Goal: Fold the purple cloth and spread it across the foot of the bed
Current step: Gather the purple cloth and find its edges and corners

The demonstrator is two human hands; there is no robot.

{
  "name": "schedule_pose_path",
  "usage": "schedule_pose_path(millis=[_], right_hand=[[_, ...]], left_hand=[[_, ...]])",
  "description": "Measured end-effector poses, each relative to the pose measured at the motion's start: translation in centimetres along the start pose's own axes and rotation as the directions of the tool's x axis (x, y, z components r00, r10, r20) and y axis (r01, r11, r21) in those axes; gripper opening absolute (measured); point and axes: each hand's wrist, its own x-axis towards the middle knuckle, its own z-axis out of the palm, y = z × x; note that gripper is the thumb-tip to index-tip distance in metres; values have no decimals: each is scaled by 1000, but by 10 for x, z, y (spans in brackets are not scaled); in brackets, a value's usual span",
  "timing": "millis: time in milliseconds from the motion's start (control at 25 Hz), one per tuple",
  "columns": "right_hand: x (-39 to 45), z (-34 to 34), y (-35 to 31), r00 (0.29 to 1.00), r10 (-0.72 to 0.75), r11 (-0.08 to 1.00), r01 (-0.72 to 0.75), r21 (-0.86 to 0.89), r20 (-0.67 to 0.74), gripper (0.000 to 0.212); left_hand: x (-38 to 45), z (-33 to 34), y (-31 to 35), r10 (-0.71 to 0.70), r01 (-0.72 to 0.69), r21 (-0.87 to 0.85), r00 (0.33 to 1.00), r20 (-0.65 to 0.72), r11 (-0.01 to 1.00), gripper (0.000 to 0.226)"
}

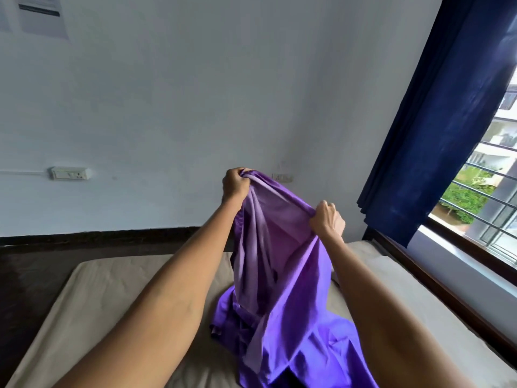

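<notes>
The purple cloth [282, 275] hangs in loose folds from both raised hands, and its lower part lies bunched on the beige mattress [92, 298]. My left hand [235, 184] grips a gathered end of the cloth at its highest point. My right hand [327, 218] grips the cloth's edge lower down and to the right. Both arms stretch forward over the bed. The cloth's bottom end runs out of view at the frame's lower edge.
A dark wooden bed frame [436, 284] runs along the right side below a barred window [484, 197] with a dark blue curtain [436, 107]. The pale wall ahead carries a switch box [71, 173] and a socket [282, 177]. Dark floor [33, 275] lies to the left.
</notes>
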Motion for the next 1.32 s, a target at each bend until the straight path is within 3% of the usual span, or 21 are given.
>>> schedule_pose_path(millis=[120,200,240,320,360,400,480,600,720,800,880,1000,1040,1120,1200,1320], right_hand=[[6,-10,22,988,100,994,-105,30,117,23],[12,-16,29,961,14,977,-72,201,276,19],[12,-20,29,937,-42,929,-91,360,345,22],[13,-24,20,881,-98,659,-291,693,463,14],[16,-26,13,858,-104,532,-379,757,503,15],[17,-28,4,839,-98,473,-434,767,536,20],[19,-31,-15,838,-58,529,-435,729,542,28],[18,-38,-44,834,-81,729,-324,603,546,26],[21,-44,-58,789,-173,831,-204,518,589,20],[30,-44,-53,849,-195,889,-59,455,492,23],[33,-39,-44,924,-223,870,44,491,311,24],[21,-28,-36,925,-342,797,190,573,169,42],[15,-22,-31,911,-384,829,266,491,154,45],[7,-9,-19,923,-379,917,364,163,70,43],[1,1,-3,976,-216,973,217,79,-22,41],[6,9,17,991,91,982,-105,157,94,33]], left_hand=[[4,-10,-22,-179,184,5,961,-210,983,24],[11,-22,-40,-243,272,89,937,-250,958,23],[14,-25,-46,-242,281,200,950,-200,938,24],[11,-25,-47,-263,240,470,965,-16,850,38],[6,-21,-43,-290,198,569,954,74,798,55],[0,-17,-37,-291,128,629,943,163,767,73],[-11,-2,-28,-135,-137,629,921,365,765,94],[-25,25,-13,157,-443,410,808,568,798,97],[-28,39,-6,230,-418,182,756,613,890,72],[-23,39,-8,208,-318,63,745,633,946,47],[-17,38,-7,150,-220,52,799,583,974,31],[-17,47,5,121,-177,123,922,369,977,27],[-19,51,11,126,-165,96,939,320,982,27],[-18,52,20,130,-137,11,962,241,990,26],[-11,47,24,117,-111,-51,983,145,993,28],[2,33,19,79,-78,-47,997,14,996,31]])
